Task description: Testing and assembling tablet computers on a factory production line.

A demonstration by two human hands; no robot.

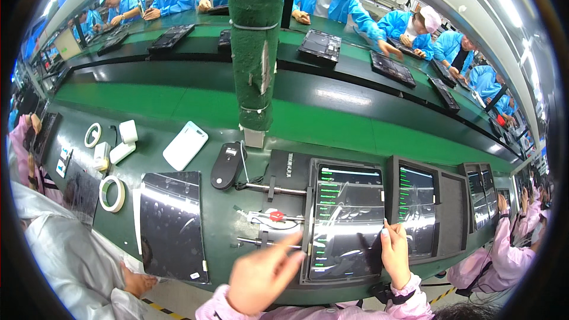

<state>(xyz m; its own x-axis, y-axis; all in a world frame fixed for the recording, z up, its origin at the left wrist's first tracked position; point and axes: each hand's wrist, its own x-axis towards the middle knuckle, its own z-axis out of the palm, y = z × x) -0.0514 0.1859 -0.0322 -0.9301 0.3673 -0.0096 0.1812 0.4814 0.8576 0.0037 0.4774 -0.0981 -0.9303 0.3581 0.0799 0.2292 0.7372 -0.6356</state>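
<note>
A lit tablet screen [348, 225] with lines of green text lies in a dark frame in front of me, its surface glossy as if covered by clear film. My right hand [396, 252] is at its right edge, thumb and index finger closed on that rim. My left hand [264, 275] hovers at the lower left of the frame with fingers stretched and apart, holding nothing. Beside it are the fixture's metal rods and a clamp with a red knob [276, 216]. Whether the left fingertips touch the frame is hard to tell.
A second lit screen [416, 210] sits in a grey foam tray [453, 213] at right. Leftward lie a dark panel [172, 225], tape roll [111, 194], white case [185, 146] and black scanner-like device [227, 166]. A green post [253, 53] rises behind; co-workers line both sides.
</note>
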